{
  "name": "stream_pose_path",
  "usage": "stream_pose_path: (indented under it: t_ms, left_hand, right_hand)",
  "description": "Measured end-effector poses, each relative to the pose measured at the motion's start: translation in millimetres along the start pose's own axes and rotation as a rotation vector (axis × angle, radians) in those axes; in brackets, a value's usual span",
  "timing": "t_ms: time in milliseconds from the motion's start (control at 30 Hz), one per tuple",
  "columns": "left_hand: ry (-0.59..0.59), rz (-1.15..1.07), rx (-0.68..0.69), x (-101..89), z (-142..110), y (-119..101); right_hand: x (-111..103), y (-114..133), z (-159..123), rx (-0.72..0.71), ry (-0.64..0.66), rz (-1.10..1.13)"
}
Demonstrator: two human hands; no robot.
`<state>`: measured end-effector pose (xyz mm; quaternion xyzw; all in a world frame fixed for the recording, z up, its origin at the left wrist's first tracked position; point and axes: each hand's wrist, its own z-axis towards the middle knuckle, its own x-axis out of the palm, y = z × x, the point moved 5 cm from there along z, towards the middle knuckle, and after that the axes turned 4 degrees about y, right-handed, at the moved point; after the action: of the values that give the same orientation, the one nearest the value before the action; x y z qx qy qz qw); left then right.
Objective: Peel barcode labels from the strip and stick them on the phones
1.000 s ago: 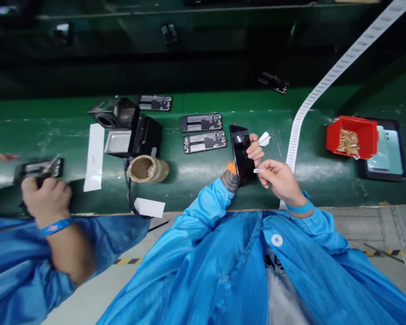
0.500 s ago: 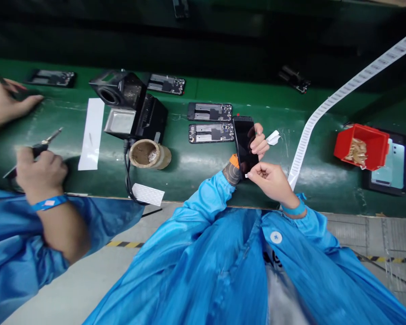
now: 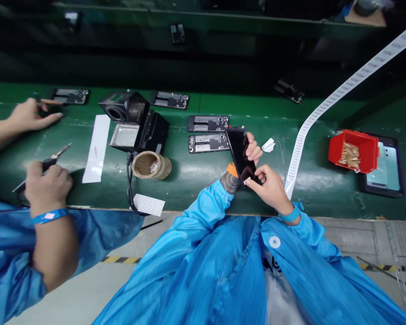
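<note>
My left hand (image 3: 252,151) grips a black phone (image 3: 239,149) by its edges, screen side toward me, above the green belt (image 3: 196,174). My right hand (image 3: 269,187) pinches the phone's near corner, a small white tab showing at its fingertips. A small white sticker (image 3: 268,145) lies on the belt just right of the phone. Two open phone frames (image 3: 208,133) lie side by side just left of the phone.
A black device with a metal tray (image 3: 133,124) and a brown tape roll (image 3: 150,164) stand at centre-left. A red bin of small parts (image 3: 352,150) sits right, beside a white label strip (image 3: 311,131). A co-worker's hands (image 3: 45,185) work at the left with a tool.
My right hand moved in onto the phone's near corner. The phone tilted left. The white sticker left my left fingers and now lies on the belt. The co-worker's far hand reached to a phone frame.
</note>
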<state>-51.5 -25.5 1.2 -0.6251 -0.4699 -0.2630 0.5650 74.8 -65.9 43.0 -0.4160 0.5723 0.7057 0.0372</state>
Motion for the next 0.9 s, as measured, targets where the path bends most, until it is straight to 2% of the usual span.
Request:
stream_pose_path:
  t_ms: [67, 100, 200, 233, 300, 400, 467, 567, 633, 700, 767, 900]
  left_hand:
    - [-0.052, -0.038, 0.041, 0.1, -1, -3]
    - [-0.107, -0.047, 0.066, -1.2, 0, -3]
    - [-0.295, -0.017, 0.161, -6.3, 2, -4]
    - [-0.346, 0.005, 0.2, -7.8, 3, -5]
    - [-0.407, 0.044, 0.294, -10.6, 4, -13]
    - [-0.356, 0.193, 0.344, -13.7, 6, -36]
    - [-0.239, 0.413, 0.259, -14.3, 8, -53]
    - [-0.032, 0.831, -0.06, -15.8, 12, -63]
    - [0.041, 1.032, -0.254, -17.7, 20, -63]
    - [0.013, 1.161, -0.292, -14.9, 41, -67]
    - [-0.062, 1.296, -0.208, -2.7, 78, -76]
    - [-0.149, 1.688, -0.062, 47.6, 168, -105]
  right_hand:
    - [-6, -1, -5, -0.13, -0.142, 0.039]
    - [-7, 0, -8, -0.213, -0.164, 0.065]
    - [-4, 1, -10, -0.384, -0.115, 0.099]
    - [-5, -3, -7, -0.373, -0.122, 0.104]
    - [-17, -20, 5, -0.236, -0.22, 0.156]
    - [-41, -53, 30, 0.005, -0.322, 0.378]
    - [-54, -69, 49, 0.051, -0.275, 0.537]
    - [-65, -85, 75, 0.071, -0.167, 0.675]
    - [-66, -96, 87, 0.122, -0.159, 0.757]
    - [-64, -108, 95, 0.179, -0.183, 0.827]
    - [-62, -116, 98, 0.199, -0.203, 0.81]
    - [-69, -116, 95, 0.111, -0.256, 0.511]
